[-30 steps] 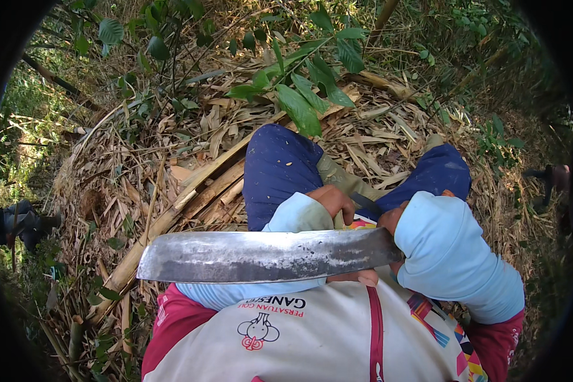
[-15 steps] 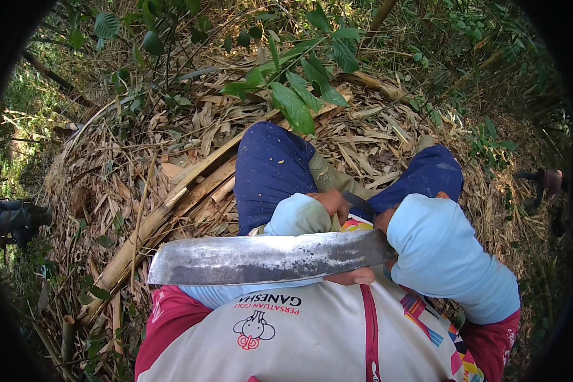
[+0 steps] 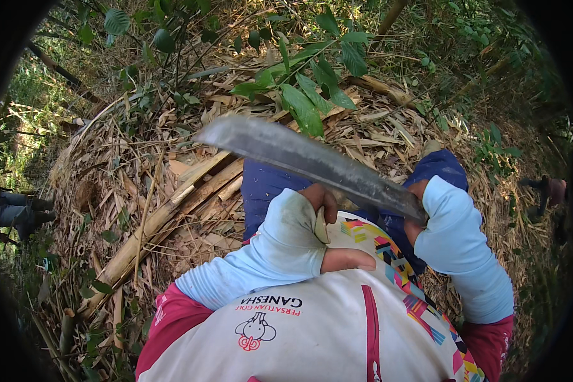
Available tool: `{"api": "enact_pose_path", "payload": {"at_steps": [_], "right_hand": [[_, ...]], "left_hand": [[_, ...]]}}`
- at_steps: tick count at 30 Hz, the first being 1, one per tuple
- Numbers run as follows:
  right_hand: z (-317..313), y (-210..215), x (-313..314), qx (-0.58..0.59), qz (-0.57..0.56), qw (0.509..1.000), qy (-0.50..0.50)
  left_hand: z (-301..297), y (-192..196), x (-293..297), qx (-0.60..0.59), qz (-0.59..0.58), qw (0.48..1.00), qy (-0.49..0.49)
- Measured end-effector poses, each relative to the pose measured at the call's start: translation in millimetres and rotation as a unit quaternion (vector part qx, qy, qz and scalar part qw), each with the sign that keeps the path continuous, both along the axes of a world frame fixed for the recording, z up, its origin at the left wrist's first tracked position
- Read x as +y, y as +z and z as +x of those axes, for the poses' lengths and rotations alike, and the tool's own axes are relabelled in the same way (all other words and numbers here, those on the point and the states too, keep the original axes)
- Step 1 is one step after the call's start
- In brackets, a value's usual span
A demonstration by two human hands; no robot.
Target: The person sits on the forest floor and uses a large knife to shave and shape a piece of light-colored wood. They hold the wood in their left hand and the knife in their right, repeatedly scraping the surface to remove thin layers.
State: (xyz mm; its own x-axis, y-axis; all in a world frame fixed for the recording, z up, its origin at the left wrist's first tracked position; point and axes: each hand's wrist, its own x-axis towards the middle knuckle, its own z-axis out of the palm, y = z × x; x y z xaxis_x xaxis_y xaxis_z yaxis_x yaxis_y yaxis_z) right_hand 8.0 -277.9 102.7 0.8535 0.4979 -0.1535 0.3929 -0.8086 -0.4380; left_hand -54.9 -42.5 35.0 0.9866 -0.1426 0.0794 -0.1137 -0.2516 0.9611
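Note:
My right hand [image 3: 416,213] is closed around the grip end of a machete [image 3: 312,162]; its handle is mostly hidden by my fingers. The long grey blade slants across my lap, tip toward the far left, slightly blurred. Beneath and nearer to me is my left hand [image 3: 328,207], its fingers bent and its thumb stretched well apart from them. Nothing shows in the gap between thumb and fingers. A pale, worn patch of cloth lies at its palm, by the light blue sleeve [image 3: 274,232].
Split bamboo poles [image 3: 137,245] lie slanting on the left over dry leaf litter [image 3: 165,191]. A green leafy sprig [image 3: 302,105] hangs ahead of my knees. At the far left edge, another person's dark-clothed legs [image 3: 22,213] show; another figure [image 3: 547,191] stands at the right edge.
The machete has swung away from my chest, its tip rising toward the far side. My right hand has moved right and farther out; my left hand and forearm are now uncovered.

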Motion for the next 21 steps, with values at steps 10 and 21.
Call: {"api": "enact_pose_path", "payload": {"at_steps": [10, 21], "right_hand": [[11, -31, -2, 0.087, 0.196, 0.964, -0.161], [9, -71, -11, 0.105, 0.239, 0.947, -0.188]], "left_hand": [[10, -7, -2, -0.003, -0.053, 0.997, 0.061], [18, -12, 7, 0.008, -0.21, 0.975, 0.069]]}}
